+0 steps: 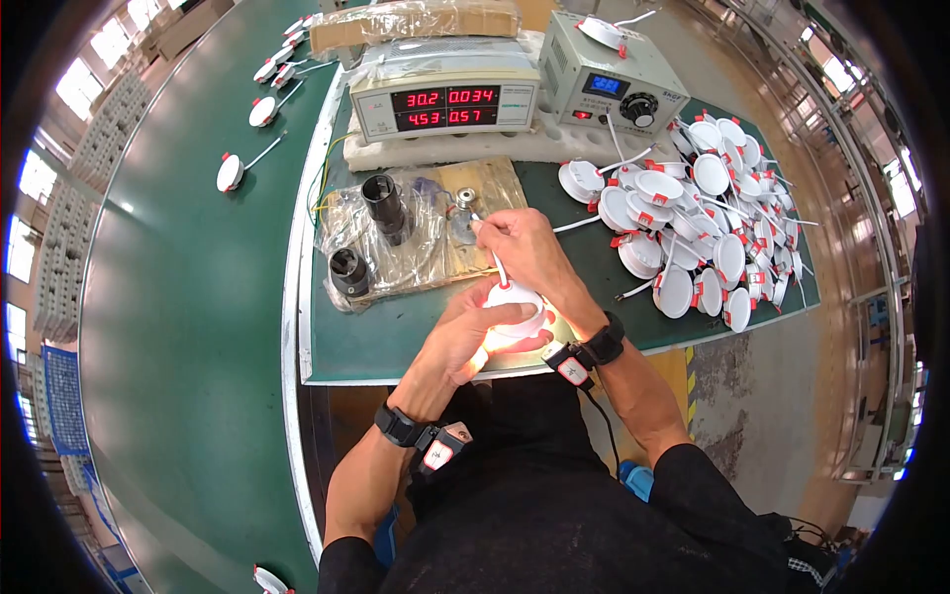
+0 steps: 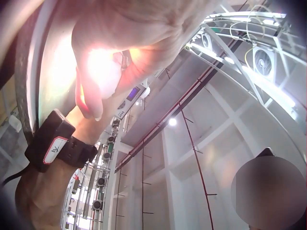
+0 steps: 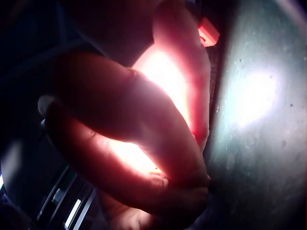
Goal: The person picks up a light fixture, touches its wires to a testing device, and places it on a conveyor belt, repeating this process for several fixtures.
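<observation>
A round white LED downlight is lit, held low over the near edge of the bench in my left hand. The left thumb lies across its back and the fingers wrap beneath, glowing from the light. In the left wrist view the lamp's glare washes out part of the palm. Curled fingers cross the bright lamp in the right wrist view. My right hand pinches the lamp's white cable near its end, close to a round metal contact on the wrapped wooden board.
Black cylinders stand on the board's left. Behind sit a power meter with red digits and a grey regulator box with a dial. Many downlights are heaped at right; several others lie on the left green surface.
</observation>
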`<state>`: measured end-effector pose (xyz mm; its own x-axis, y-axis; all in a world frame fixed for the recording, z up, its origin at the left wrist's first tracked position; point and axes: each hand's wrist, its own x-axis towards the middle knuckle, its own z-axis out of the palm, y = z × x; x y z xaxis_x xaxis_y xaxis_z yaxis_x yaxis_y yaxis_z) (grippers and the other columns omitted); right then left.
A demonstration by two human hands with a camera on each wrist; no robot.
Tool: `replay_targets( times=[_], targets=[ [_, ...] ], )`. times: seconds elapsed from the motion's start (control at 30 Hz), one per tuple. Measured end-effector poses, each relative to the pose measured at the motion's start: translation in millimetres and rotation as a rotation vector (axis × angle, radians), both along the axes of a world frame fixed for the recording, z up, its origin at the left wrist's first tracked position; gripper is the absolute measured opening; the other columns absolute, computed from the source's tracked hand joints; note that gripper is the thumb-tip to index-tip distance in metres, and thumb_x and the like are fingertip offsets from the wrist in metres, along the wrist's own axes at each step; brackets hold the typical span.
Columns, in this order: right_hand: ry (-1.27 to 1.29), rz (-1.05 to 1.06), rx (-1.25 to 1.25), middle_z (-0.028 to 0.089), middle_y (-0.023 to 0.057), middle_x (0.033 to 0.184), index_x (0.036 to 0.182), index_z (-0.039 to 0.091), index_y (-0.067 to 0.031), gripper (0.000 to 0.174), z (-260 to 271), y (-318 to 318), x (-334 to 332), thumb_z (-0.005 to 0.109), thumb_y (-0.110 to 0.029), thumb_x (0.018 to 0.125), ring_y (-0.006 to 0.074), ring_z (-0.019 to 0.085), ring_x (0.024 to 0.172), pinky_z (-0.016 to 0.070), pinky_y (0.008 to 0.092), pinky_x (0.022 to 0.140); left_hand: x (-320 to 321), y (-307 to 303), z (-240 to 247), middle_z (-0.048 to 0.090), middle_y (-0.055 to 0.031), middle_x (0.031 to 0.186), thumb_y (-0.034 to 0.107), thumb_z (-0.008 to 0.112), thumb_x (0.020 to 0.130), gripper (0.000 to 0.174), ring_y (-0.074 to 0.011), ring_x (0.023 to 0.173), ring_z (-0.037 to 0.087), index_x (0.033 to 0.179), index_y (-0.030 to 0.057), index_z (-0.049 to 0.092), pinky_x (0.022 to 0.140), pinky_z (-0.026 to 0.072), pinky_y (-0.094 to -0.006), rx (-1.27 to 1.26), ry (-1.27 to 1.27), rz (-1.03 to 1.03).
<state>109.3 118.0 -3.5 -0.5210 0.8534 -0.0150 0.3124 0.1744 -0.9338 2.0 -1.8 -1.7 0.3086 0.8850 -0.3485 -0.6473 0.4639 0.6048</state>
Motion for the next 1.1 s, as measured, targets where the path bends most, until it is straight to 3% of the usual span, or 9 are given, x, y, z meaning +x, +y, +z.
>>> replay_targets(
  times=[0.37, 0.47, 0.53, 0.73, 0.87, 1.1],
  targets=[
    [0.013, 0.008, -0.019, 0.059, 0.0033, 0.06, 0.08, 0.068, 0.005, 0.033, 0.5, -0.7, 0.8, 0.062, -0.022, 0.098, 0.0076, 0.051, 0.055, 0.0408, 0.0291, 0.052, -4.4, -1.2, 11.0, 0.067, -0.0168, 0.116, 0.01, 0.071, 0.092, 0.039, -0.0344, 0.107, 0.07, 0.126, -0.0002, 0.055, 0.09, 0.0606, -0.0404, -0.033, -0.002, -0.048],
    [0.008, -0.019, 0.003, 0.061, 0.01, 0.059, 0.075, 0.065, 0.0049, 0.034, 0.5, -1.1, -0.1, 0.062, -0.021, 0.096, 0.0151, 0.055, 0.05, 0.0453, 0.0356, 0.051, -4.3, 0.1, 7.9, 0.066, -0.0177, 0.118, 0.009, 0.07, 0.093, 0.039, -0.0358, 0.108, 0.07, 0.127, -0.0011, 0.054, 0.092, 0.0595, -0.0407, -0.046, -0.048, -0.048],
    [0.019, -0.018, -0.004, 0.062, 0.0098, 0.059, 0.074, 0.065, 0.0048, 0.034, 0.6, -1.5, -0.1, 0.062, -0.021, 0.096, 0.0148, 0.055, 0.051, 0.0453, 0.0353, 0.051, -5.7, 0.2, 7.9, 0.066, -0.0178, 0.119, 0.008, 0.069, 0.093, 0.039, -0.0364, 0.109, 0.069, 0.127, -0.0016, 0.054, 0.094, 0.0588, -0.0411, -0.078, -0.087, -0.044],
    [0.029, -0.013, -0.014, 0.062, 0.0097, 0.059, 0.075, 0.065, 0.0046, 0.033, 1.4, -1.8, -0.8, 0.062, -0.021, 0.096, 0.0146, 0.055, 0.051, 0.0452, 0.0351, 0.051, -3.4, -0.2, 2.3, 0.066, -0.0183, 0.119, 0.003, 0.066, 0.093, 0.036, -0.0336, 0.11, 0.068, 0.127, -0.0022, 0.054, 0.096, 0.0598, -0.043, -0.03, -0.036, -0.036],
    [-0.022, -0.005, 0.008, 0.063, 0.0094, 0.06, 0.075, 0.066, 0.0044, 0.034, 4.8, -1.1, 1.7, 0.061, -0.021, 0.097, 0.014, 0.055, 0.052, 0.0454, 0.0346, 0.052, -3.7, 2.0, 11.7, 0.068, -0.0149, 0.116, 0.001, 0.069, 0.091, 0.035, -0.0265, 0.104, 0.07, 0.123, -0.0024, 0.057, 0.091, 0.0624, -0.04, -0.044, 0.053, -0.069],
    [0.011, -0.01, -0.027, 0.061, 0.0081, 0.06, 0.075, 0.065, 0.0049, 0.033, 3.2, -0.4, 1.0, 0.062, -0.021, 0.095, 0.0134, 0.055, 0.053, 0.0451, 0.0344, 0.053, -2.1, 2.6, 4.4, 0.068, -0.0155, 0.117, 0.005, 0.07, 0.091, 0.037, -0.0294, 0.105, 0.07, 0.125, -0.002, 0.057, 0.092, 0.0612, -0.0396, -0.04, 0.032, -0.044]
  ],
)
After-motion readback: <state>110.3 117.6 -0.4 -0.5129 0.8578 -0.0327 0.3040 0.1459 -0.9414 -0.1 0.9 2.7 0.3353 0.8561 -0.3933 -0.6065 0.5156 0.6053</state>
